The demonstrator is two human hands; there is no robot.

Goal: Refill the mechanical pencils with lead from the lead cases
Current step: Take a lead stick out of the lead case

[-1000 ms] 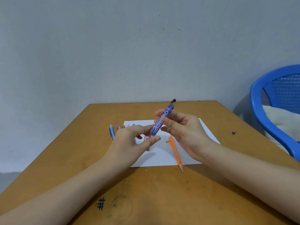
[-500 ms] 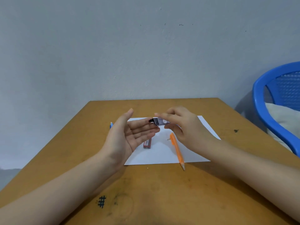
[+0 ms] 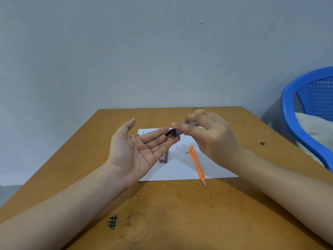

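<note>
Centre frame, the right hand pinches a blurred purple lead case above the flat, upturned left hand, whose fingers half hide a red lead case on white paper beside an orange mechanical pencil.

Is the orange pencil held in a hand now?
No, the orange pencil lies untouched on the white paper, with its tip past the paper's near edge.

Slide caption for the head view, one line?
Right hand holds a purple lead case over the upturned left hand; an orange mechanical pencil and a red lead case lie on white paper.
</note>
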